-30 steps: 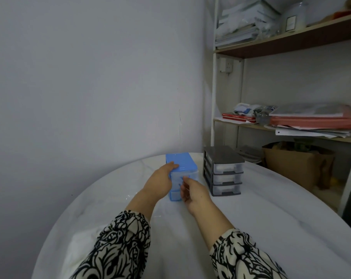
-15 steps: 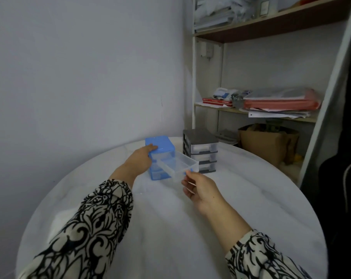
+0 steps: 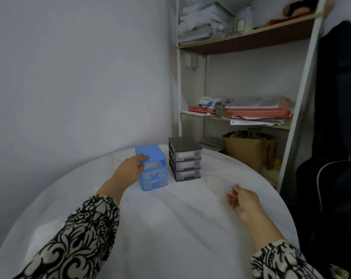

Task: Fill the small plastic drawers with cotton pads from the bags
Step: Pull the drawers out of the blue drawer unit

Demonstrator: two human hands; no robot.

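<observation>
A small blue drawer unit (image 3: pixel 151 168) stands on the round white table (image 3: pixel 170 228). Its top slot is empty; the two lower clear drawers are in place. My left hand (image 3: pixel 130 171) grips the unit's top left edge. To the right, my right hand (image 3: pixel 242 200) pinches the blue handle of the pulled-out clear drawer (image 3: pixel 235 186) just above the table; its clear body hardly shows. A black three-drawer unit (image 3: pixel 185 160) stands right of the blue one, with white contents in its drawers. A pale bag-like shape (image 3: pixel 44 234) lies at the near left, partly under my sleeve.
A shelf rack (image 3: pixel 241 117) with papers, red folders and a cardboard box (image 3: pixel 249 150) stands behind the table at the right. A dark guitar bag (image 3: pixel 335 158) leans at the far right. A plain wall runs along the left.
My right hand has drawn the top clear drawer fully out of the blue unit and carried it off to the right. My left hand stays on the unit.
</observation>
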